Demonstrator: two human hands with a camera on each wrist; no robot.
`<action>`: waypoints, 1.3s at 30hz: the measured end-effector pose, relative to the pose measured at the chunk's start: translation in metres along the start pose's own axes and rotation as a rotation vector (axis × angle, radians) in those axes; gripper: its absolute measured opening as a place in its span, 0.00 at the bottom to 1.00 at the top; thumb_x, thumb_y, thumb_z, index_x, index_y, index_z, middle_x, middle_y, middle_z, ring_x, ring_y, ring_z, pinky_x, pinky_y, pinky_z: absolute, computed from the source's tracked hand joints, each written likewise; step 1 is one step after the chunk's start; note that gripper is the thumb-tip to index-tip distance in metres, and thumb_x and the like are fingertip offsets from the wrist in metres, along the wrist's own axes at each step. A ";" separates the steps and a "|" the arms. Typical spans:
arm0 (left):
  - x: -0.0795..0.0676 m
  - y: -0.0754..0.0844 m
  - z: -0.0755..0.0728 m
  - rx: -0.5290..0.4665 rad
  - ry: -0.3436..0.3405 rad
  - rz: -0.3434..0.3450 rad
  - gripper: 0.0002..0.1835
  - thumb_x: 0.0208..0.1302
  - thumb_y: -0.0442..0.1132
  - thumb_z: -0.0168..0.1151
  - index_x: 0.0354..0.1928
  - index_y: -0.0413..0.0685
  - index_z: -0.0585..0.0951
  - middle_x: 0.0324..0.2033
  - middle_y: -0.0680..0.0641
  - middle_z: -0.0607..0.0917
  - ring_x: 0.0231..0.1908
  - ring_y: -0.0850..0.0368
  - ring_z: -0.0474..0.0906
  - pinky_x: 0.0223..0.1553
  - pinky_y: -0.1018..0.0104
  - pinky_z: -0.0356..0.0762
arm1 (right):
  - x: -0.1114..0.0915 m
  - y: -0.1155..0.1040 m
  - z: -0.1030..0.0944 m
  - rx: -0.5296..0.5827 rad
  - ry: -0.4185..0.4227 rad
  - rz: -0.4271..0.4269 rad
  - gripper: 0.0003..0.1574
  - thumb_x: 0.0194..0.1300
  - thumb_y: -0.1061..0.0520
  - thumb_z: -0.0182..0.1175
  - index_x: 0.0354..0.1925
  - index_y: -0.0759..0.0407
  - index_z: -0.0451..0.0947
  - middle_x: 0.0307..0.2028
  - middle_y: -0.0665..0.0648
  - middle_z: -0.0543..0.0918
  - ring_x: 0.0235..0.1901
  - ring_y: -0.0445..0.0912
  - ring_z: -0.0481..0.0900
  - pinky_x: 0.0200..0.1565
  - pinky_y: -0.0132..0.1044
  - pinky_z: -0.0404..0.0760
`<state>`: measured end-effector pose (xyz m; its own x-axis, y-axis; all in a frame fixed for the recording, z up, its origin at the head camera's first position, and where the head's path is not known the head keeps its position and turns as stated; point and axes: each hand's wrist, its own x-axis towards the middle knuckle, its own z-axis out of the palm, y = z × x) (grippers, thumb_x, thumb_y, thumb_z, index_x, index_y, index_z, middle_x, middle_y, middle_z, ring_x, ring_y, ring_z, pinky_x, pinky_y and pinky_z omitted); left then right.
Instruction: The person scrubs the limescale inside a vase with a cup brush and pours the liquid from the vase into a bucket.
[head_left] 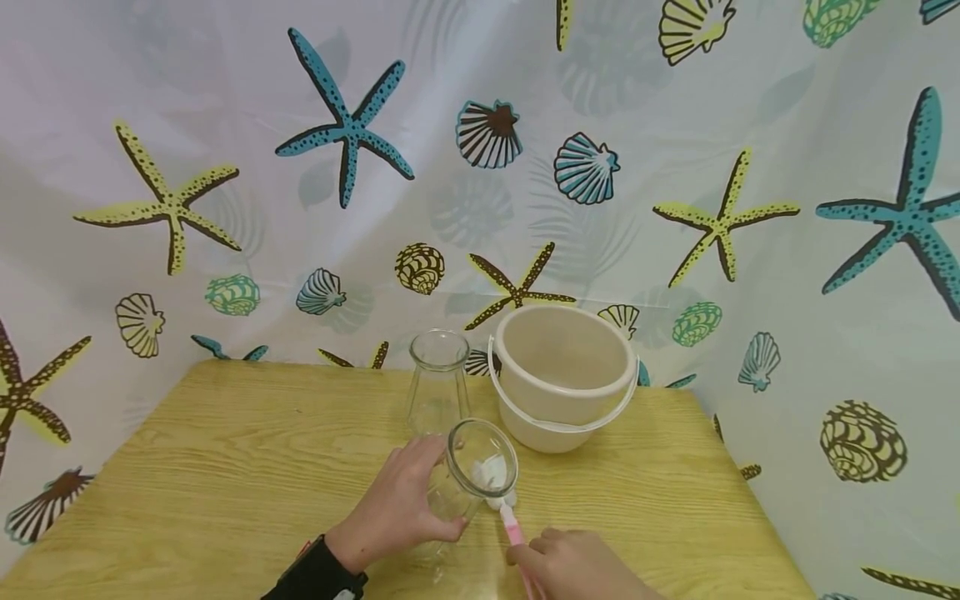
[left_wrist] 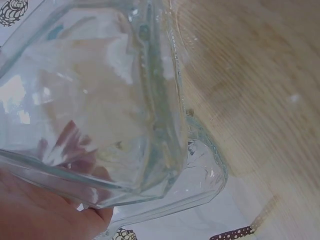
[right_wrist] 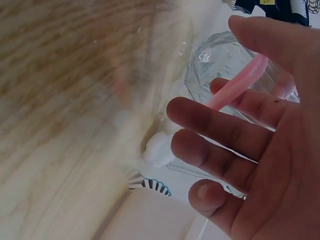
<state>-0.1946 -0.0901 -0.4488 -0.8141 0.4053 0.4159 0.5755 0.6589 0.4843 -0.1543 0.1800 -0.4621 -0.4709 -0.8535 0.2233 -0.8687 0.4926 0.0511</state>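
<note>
My left hand (head_left: 405, 504) grips a clear glass jar (head_left: 448, 493) around its side, thumb in front. The jar leans to the right, its round mouth facing up toward the head camera. In the left wrist view its angular, wet-looking base (left_wrist: 100, 165) fills much of the picture. My right hand (head_left: 573, 565) holds a cleaning brush by its pink handle (head_left: 513, 532), pinched at the thumb and forefinger with the other fingers loosely bent. The brush's white head (head_left: 502, 502) is right at the jar's rim, and part of it shows through the glass.
A second clear glass jar (head_left: 438, 385) stands upright behind the held one. To its right is a cream bucket (head_left: 555, 437) with its handle hanging down in front. The wooden table (head_left: 247, 467) ends at a curtain (head_left: 480, 208) printed with starfish and shells.
</note>
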 end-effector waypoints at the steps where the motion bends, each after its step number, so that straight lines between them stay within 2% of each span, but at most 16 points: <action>1: 0.000 0.000 0.000 0.000 0.002 -0.002 0.45 0.35 0.61 0.73 0.61 0.67 0.66 0.50 0.63 0.73 0.50 0.64 0.64 0.49 0.47 0.68 | 0.000 0.000 0.001 -0.007 -0.012 0.002 0.32 0.59 0.26 0.52 0.43 0.47 0.80 0.22 0.41 0.79 0.22 0.33 0.70 0.16 0.25 0.69; 4: 0.000 0.000 0.001 0.002 0.014 0.001 0.45 0.35 0.61 0.73 0.61 0.68 0.67 0.49 0.64 0.73 0.50 0.65 0.64 0.47 0.48 0.68 | -0.002 -0.001 0.005 0.004 -0.038 0.008 0.28 0.60 0.27 0.53 0.38 0.47 0.80 0.18 0.39 0.73 0.18 0.31 0.65 0.14 0.24 0.63; 8: 0.000 -0.001 0.002 0.002 0.023 0.011 0.44 0.36 0.61 0.73 0.60 0.69 0.67 0.49 0.65 0.73 0.50 0.66 0.64 0.46 0.48 0.68 | -0.005 0.000 0.014 0.071 -0.091 0.041 0.28 0.62 0.27 0.49 0.34 0.46 0.79 0.17 0.37 0.67 0.16 0.30 0.60 0.14 0.23 0.62; 11: -0.001 -0.001 0.003 0.006 0.030 0.010 0.44 0.35 0.60 0.73 0.60 0.70 0.66 0.49 0.66 0.72 0.50 0.67 0.63 0.46 0.49 0.68 | -0.005 0.001 0.016 0.099 -0.119 0.060 0.29 0.62 0.26 0.48 0.36 0.45 0.79 0.17 0.36 0.66 0.15 0.29 0.59 0.14 0.23 0.62; 14: -0.002 -0.001 0.003 0.011 0.041 0.007 0.44 0.34 0.60 0.73 0.59 0.71 0.66 0.48 0.67 0.71 0.50 0.69 0.62 0.46 0.50 0.68 | -0.003 0.001 0.012 0.099 -0.120 0.056 0.26 0.61 0.28 0.52 0.41 0.43 0.80 0.17 0.36 0.68 0.15 0.29 0.60 0.13 0.24 0.63; 15: -0.002 -0.001 0.003 0.012 0.043 0.007 0.44 0.34 0.60 0.73 0.59 0.71 0.66 0.48 0.68 0.71 0.50 0.69 0.62 0.46 0.50 0.68 | -0.002 0.001 0.010 0.105 -0.109 0.060 0.23 0.61 0.32 0.56 0.43 0.44 0.80 0.18 0.36 0.70 0.16 0.29 0.61 0.13 0.24 0.64; 18: -0.002 -0.002 0.003 0.016 0.047 0.006 0.45 0.33 0.60 0.73 0.60 0.71 0.66 0.48 0.68 0.71 0.50 0.70 0.62 0.46 0.51 0.68 | 0.006 -0.001 -0.001 0.203 -0.059 0.149 0.27 0.59 0.37 0.61 0.52 0.46 0.77 0.23 0.39 0.76 0.20 0.30 0.66 0.18 0.27 0.71; 21: -0.001 -0.002 0.003 0.016 0.053 0.009 0.46 0.33 0.61 0.73 0.61 0.71 0.66 0.49 0.68 0.72 0.50 0.69 0.63 0.46 0.51 0.68 | 0.018 -0.003 -0.010 0.380 0.037 0.295 0.28 0.62 0.39 0.60 0.57 0.48 0.73 0.32 0.43 0.79 0.25 0.33 0.72 0.26 0.30 0.75; 23: 0.000 -0.003 0.004 0.004 0.058 0.018 0.46 0.33 0.60 0.73 0.61 0.71 0.66 0.49 0.68 0.72 0.50 0.69 0.64 0.46 0.52 0.69 | 0.026 -0.004 -0.015 0.506 0.091 0.377 0.29 0.63 0.36 0.58 0.58 0.44 0.69 0.36 0.44 0.78 0.27 0.35 0.74 0.29 0.33 0.77; 24: 0.000 -0.003 0.004 -0.004 0.061 0.025 0.46 0.33 0.59 0.74 0.61 0.71 0.66 0.49 0.67 0.72 0.50 0.68 0.64 0.45 0.51 0.69 | 0.031 -0.005 -0.016 0.558 0.114 0.402 0.28 0.64 0.36 0.57 0.59 0.42 0.68 0.38 0.45 0.78 0.24 0.35 0.75 0.31 0.35 0.77; 26: 0.000 -0.003 0.004 -0.018 0.060 0.034 0.46 0.33 0.58 0.74 0.61 0.71 0.65 0.49 0.68 0.72 0.49 0.68 0.65 0.45 0.51 0.69 | 0.040 -0.007 -0.016 0.623 0.153 0.420 0.29 0.64 0.36 0.57 0.61 0.40 0.65 0.43 0.46 0.78 0.30 0.37 0.77 0.36 0.40 0.78; 29: -0.001 -0.004 0.005 -0.035 0.053 0.032 0.47 0.32 0.57 0.74 0.61 0.73 0.64 0.49 0.68 0.72 0.49 0.69 0.64 0.46 0.51 0.69 | 0.052 -0.008 -0.013 0.663 0.194 0.409 0.39 0.64 0.37 0.57 0.68 0.42 0.57 0.53 0.50 0.76 0.39 0.41 0.78 0.39 0.44 0.80; 31: -0.001 -0.004 0.005 -0.040 0.045 0.019 0.48 0.32 0.59 0.74 0.62 0.72 0.64 0.48 0.66 0.72 0.49 0.68 0.65 0.46 0.50 0.69 | 0.058 -0.009 -0.009 0.661 0.209 0.409 0.44 0.63 0.36 0.57 0.70 0.44 0.54 0.57 0.52 0.74 0.44 0.44 0.76 0.37 0.41 0.80; 36: -0.002 -0.004 0.003 -0.062 0.012 -0.012 0.49 0.35 0.69 0.71 0.63 0.66 0.64 0.49 0.57 0.74 0.48 0.62 0.66 0.47 0.44 0.67 | 0.068 -0.013 -0.001 0.747 0.210 0.460 0.48 0.62 0.34 0.58 0.71 0.50 0.53 0.59 0.54 0.73 0.38 0.45 0.76 0.27 0.32 0.77; 39: -0.002 -0.005 0.001 -0.112 -0.012 -0.023 0.49 0.37 0.63 0.73 0.64 0.66 0.62 0.53 0.57 0.72 0.51 0.62 0.64 0.50 0.46 0.68 | 0.073 -0.017 0.002 0.808 0.234 0.469 0.47 0.62 0.36 0.59 0.70 0.55 0.53 0.60 0.55 0.72 0.35 0.45 0.76 0.23 0.30 0.76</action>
<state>-0.1957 -0.0935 -0.4531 -0.8275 0.3989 0.3951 0.5614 0.5936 0.5766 -0.1738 0.1087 -0.4481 -0.8309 -0.5005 0.2432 -0.4842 0.4347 -0.7593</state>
